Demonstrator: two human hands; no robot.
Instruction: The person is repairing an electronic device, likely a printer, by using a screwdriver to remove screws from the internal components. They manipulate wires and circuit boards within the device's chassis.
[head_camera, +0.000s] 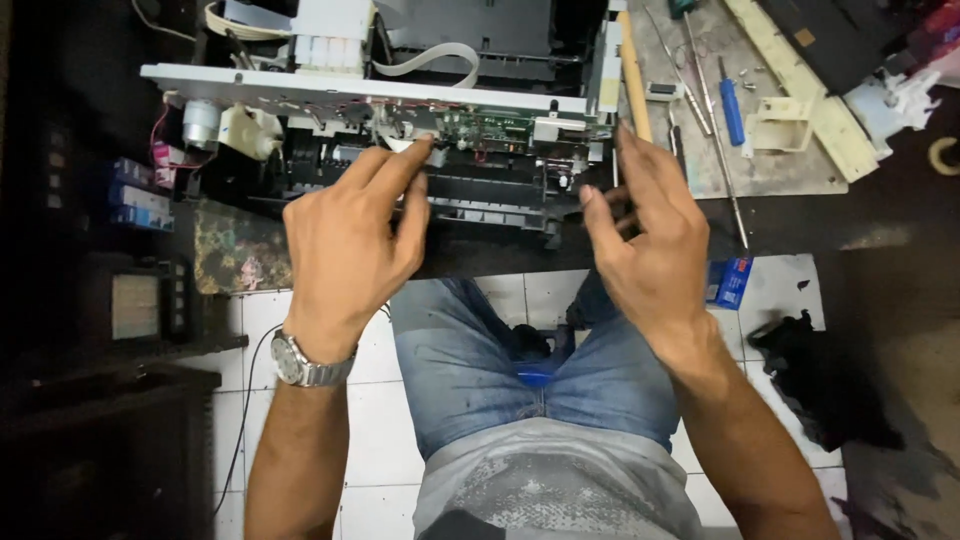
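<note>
An opened printer (400, 95) with its cover off lies in front of me, showing a green circuit board (495, 128), a white flat ribbon cable (430, 58) and a small silver motor (200, 122). My left hand (350, 240), with a metal watch on the wrist, reaches in; its index finger and thumb touch a small white part beside the board. My right hand (645, 235) rests at the printer's right front corner, fingers extended and thumb apart, holding nothing I can see.
A wooden stick (634, 75), a blue-handled screwdriver (732, 110), long metal rods and loose screws lie on a grey board at the right. Cream plastic printer parts (800, 90) sit beyond. A small blue box (732, 280) lies on the tiles. Ink cartridges (140, 195) are at the left.
</note>
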